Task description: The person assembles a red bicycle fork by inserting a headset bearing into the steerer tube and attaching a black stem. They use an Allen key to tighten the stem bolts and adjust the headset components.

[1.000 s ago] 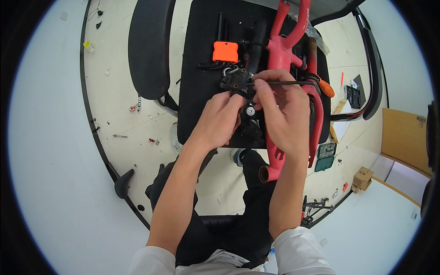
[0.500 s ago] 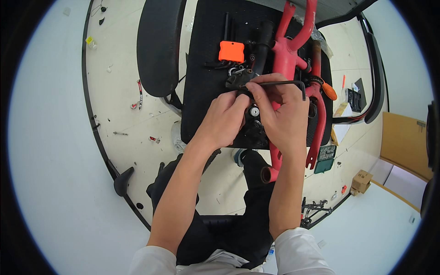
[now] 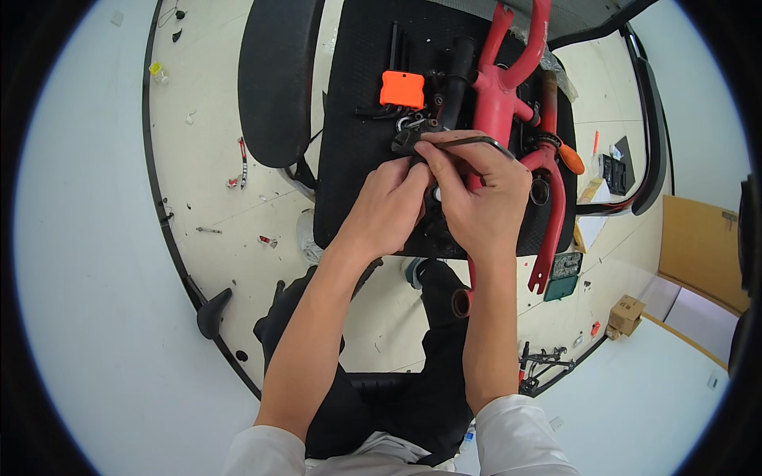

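My left hand (image 3: 386, 205) is closed, its thumb and fingers curled at a small black metal part (image 3: 406, 143); most of what lies inside that grip is hidden. Beside it, my right hand (image 3: 486, 198) pinches a dark L-shaped hex key (image 3: 494, 143). The key's long arm runs in toward the black part, and its bent end points away to the right. Both hands meet above a black mesh chair seat (image 3: 349, 159). Just beyond them lie a black tube (image 3: 458, 75) and an orange hex key holder (image 3: 402, 90).
A pinkish-red bicycle frame (image 3: 494, 103) and red fork (image 3: 553, 214) lie on the seat's right side, near an orange handle (image 3: 570, 159). A chair armrest (image 3: 275, 79) rises at left. On the floor are a bicycle saddle (image 3: 213, 314), a green case (image 3: 563, 287) and a cardboard box (image 3: 626, 314).
My right hand has turned the hex key slightly, so its bent end now sits further left and tilts differently. The left hand has stayed in place.
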Action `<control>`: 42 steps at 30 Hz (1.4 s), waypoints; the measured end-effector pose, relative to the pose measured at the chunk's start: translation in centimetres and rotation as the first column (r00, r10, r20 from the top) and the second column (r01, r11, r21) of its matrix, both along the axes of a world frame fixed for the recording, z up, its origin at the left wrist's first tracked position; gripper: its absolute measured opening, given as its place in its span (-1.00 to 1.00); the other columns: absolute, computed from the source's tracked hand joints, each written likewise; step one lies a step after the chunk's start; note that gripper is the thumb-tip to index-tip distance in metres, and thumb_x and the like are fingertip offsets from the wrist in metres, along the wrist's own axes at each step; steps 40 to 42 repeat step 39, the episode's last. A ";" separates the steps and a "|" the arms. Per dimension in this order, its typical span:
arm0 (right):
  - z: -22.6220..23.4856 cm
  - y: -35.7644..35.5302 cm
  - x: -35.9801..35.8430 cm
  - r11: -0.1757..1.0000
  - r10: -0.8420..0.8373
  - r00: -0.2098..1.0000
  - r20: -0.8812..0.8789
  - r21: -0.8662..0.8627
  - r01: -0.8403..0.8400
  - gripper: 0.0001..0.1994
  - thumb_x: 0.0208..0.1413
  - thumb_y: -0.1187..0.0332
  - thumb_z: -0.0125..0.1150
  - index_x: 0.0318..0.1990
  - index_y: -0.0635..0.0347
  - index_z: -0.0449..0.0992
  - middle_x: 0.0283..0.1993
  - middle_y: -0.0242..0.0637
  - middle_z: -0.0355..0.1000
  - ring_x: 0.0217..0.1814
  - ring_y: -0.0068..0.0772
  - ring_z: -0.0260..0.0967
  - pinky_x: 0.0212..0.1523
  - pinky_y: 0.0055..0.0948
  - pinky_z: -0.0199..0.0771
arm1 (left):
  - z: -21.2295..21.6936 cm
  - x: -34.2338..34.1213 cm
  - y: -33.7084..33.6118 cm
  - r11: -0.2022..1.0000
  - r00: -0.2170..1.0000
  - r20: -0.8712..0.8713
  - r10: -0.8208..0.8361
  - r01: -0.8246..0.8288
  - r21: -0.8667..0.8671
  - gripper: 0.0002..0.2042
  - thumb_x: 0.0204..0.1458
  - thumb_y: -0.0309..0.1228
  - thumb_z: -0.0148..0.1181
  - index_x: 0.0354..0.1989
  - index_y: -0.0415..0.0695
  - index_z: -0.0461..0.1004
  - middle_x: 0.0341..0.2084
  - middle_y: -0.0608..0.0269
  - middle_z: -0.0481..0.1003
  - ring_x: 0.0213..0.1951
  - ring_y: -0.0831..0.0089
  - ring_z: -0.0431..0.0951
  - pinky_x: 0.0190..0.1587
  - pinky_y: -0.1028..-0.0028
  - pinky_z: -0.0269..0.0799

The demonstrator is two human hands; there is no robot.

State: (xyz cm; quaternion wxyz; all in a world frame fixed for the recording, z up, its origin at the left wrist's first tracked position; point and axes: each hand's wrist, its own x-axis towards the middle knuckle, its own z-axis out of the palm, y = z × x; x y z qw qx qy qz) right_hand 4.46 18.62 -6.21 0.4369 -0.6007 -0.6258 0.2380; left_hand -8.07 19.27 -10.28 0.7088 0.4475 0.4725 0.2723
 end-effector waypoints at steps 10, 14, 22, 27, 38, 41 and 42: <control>0.1 0.0 -0.1 0.998 0.041 0.990 -0.136 -0.051 -0.049 -0.77 0.14 0.64 0.14 -0.07 0.33 0.61 -0.26 -0.23 0.64 -0.23 -0.49 0.59 -0.15 -0.55 0.53 | 0.2 0.1 0.0 1.000 1.000 0.021 -0.002 0.002 0.031 -0.57 0.28 -0.19 -0.26 -0.35 -0.31 0.42 -0.76 0.29 0.31 -0.81 0.55 0.25 -0.76 0.52 0.16; 0.4 0.0 -0.4 0.995 0.000 0.987 -0.159 -0.100 -0.016 -0.81 0.15 0.62 0.17 -0.10 0.35 0.62 -0.26 -0.27 0.64 -0.26 -0.60 0.56 -0.15 -0.60 0.51 | 0.4 -0.1 0.2 1.000 1.000 -0.010 -0.007 0.007 -0.012 -0.57 0.26 -0.17 -0.17 -0.39 -0.34 0.42 -0.73 0.22 0.36 -0.69 0.46 0.35 -0.60 0.39 0.23; 0.4 -0.2 0.0 0.999 -0.044 0.994 0.096 0.022 0.042 -0.86 0.06 0.59 0.33 -0.20 0.35 0.67 -0.29 -0.29 0.64 -0.38 -0.63 0.51 -0.30 -0.63 0.45 | 0.2 0.2 0.0 1.000 1.000 0.001 -0.005 0.005 0.015 -0.51 0.33 -0.11 -0.30 -0.23 -0.31 0.45 -0.75 0.32 0.29 -0.80 0.58 0.23 -0.76 0.53 0.14; 0.1 -0.2 -0.3 0.999 -0.045 0.997 -0.058 0.020 0.046 -0.83 0.02 0.65 0.31 -0.20 0.39 0.66 -0.23 -0.25 0.65 -0.21 -0.52 0.58 -0.11 -0.53 0.54 | 0.1 0.1 -0.1 0.999 1.000 0.013 -0.006 0.006 0.031 -0.57 0.30 -0.18 -0.29 -0.30 -0.30 0.43 -0.75 0.32 0.30 -0.80 0.58 0.23 -0.76 0.53 0.15; 0.0 0.2 -0.2 0.997 -0.019 1.000 -0.020 0.080 0.021 -0.85 0.03 0.56 0.31 -0.21 0.27 0.60 -0.21 -0.24 0.61 -0.21 -0.29 0.61 -0.14 -0.42 0.58 | 0.7 -0.3 0.3 0.997 0.999 -0.048 -0.019 0.016 -0.069 -0.56 0.26 -0.14 -0.12 -0.37 -0.32 0.48 -0.65 0.13 0.46 -0.58 0.34 0.45 -0.45 0.29 0.31; 0.0 0.2 -0.3 0.997 -0.019 1.000 -0.020 0.080 0.020 -0.85 0.03 0.56 0.31 -0.21 0.27 0.60 -0.21 -0.24 0.61 -0.21 -0.29 0.61 -0.14 -0.42 0.58 | 0.6 -0.4 0.3 0.996 0.998 -0.057 -0.028 0.023 -0.085 -0.57 0.27 -0.13 -0.13 -0.34 -0.27 0.51 -0.61 0.13 0.50 -0.56 0.30 0.48 -0.44 0.27 0.33; 0.0 0.2 -0.3 0.997 -0.019 1.000 -0.020 0.080 0.020 -0.85 0.03 0.56 0.31 -0.21 0.27 0.60 -0.21 -0.24 0.61 -0.21 -0.29 0.61 -0.14 -0.42 0.58 | 0.6 -0.4 0.3 0.996 0.998 -0.057 -0.028 0.023 -0.085 -0.57 0.27 -0.13 -0.13 -0.34 -0.27 0.51 -0.61 0.13 0.50 -0.56 0.30 0.48 -0.44 0.27 0.33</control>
